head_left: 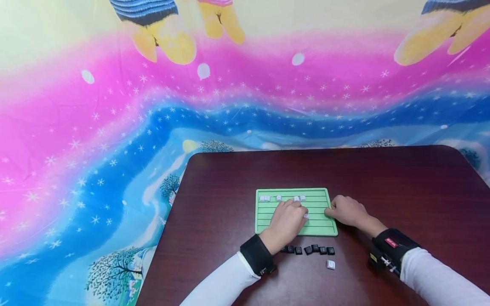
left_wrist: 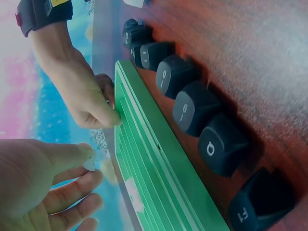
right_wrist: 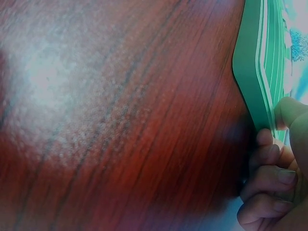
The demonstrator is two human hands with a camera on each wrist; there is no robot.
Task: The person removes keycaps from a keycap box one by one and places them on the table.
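Observation:
Over the green ridged tray (head_left: 317, 230) my left hand (head_left: 288, 217) pinches a small white keycap (left_wrist: 90, 162) between thumb and fingertip. My right hand (head_left: 347, 211) grips the tray's right edge; its thumb (right_wrist: 291, 111) lies on the rim while the curled fingers meet the outer side. Several white keycaps (head_left: 278, 198) sit along the far row of the tray, spaced unevenly. Part of the tray is hidden behind my left hand in the head view.
On the near side of the tray, black keycaps (head_left: 323, 250) form a loose row on the dark wooden table (head_left: 222, 182). One white keycap (head_left: 331, 264) lies nearer to me. A colourful printed cloth (head_left: 245, 85) hangs behind the table's far edge.

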